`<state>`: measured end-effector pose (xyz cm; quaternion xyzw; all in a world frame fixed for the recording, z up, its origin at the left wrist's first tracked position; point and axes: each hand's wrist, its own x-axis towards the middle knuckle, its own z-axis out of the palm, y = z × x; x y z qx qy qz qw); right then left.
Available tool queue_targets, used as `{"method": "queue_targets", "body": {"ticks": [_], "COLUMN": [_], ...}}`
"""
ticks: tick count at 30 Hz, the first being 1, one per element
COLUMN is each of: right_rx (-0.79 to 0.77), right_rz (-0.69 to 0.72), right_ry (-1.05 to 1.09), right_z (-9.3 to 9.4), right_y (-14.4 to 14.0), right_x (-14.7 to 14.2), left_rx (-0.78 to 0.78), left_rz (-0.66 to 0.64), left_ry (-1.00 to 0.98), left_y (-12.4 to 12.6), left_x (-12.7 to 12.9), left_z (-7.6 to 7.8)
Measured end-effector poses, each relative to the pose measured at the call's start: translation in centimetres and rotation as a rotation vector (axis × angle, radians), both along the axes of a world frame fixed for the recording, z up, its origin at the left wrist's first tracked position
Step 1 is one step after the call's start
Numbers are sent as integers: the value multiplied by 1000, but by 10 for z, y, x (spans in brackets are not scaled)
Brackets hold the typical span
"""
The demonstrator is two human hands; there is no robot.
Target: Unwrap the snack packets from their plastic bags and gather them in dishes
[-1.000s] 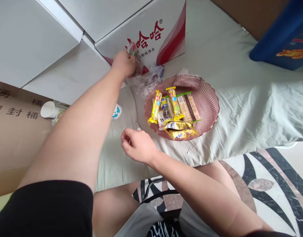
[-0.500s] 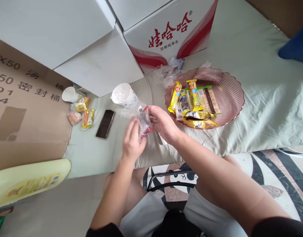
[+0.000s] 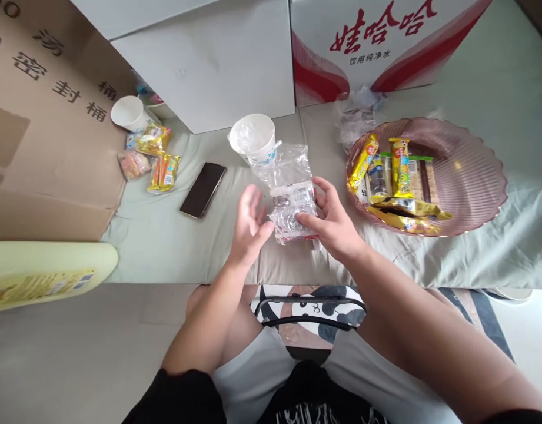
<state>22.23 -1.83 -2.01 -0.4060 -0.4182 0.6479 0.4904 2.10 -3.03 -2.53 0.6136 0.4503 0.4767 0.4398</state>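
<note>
My right hand (image 3: 335, 221) grips a clear plastic snack packet (image 3: 292, 206) with a white label, held in front of me over the pale green sheet (image 3: 173, 235). My left hand (image 3: 249, 224) is beside the packet's left edge, fingers spread, its thumb touching or nearly touching the packet. To the right stands a pink ribbed glass dish (image 3: 474, 176) holding several wrapped snacks (image 3: 398, 176), yellow and clear ones.
A white paper cup (image 3: 253, 136) lies just behind the packet. A black phone (image 3: 203, 189), loose snack packs (image 3: 158, 162) and another cup (image 3: 127, 113) lie to the left. White and red cartons (image 3: 376, 41) and a brown box (image 3: 45, 118) line the back.
My left hand reached to the carton, brought a clear packet back in front of me, then let go and spread its fingers. My right hand took hold of the packet. The view shifted left.
</note>
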Motion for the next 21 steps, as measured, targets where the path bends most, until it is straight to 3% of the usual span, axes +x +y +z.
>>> {"method": "queue_targets", "body": {"ticks": [3,5,8,10,13,16,18,21], "right_rx": [28,58,111,150,174,109,91,167], "right_rz": [-2,49,94,65,37,151,206,177], "right_ry": [13,-12,-128,-196,-179,-169,-217,-307], "right_z": [-2,0,4,6,8,11,13,13], "right_y": [0,0,-2,-2,0,0,0,-3], "right_x": [-4,-8,-11,-10,-4,3,5,7], "left_rx": [-330,-408,-398,-382,-357,-333,-348,-378], "left_rz": [-239,-258,-138,-130,-253,-379,-409,-399], "left_ry": [-264,-336,-360,-351,-293,-206,-156,-98], "left_y": [8,11,12,12,11,10,9,10], "left_x": [7,11,11,8,1,-3,-4,-1], "left_z": [2,2,1,3,8,10,7,1]}}
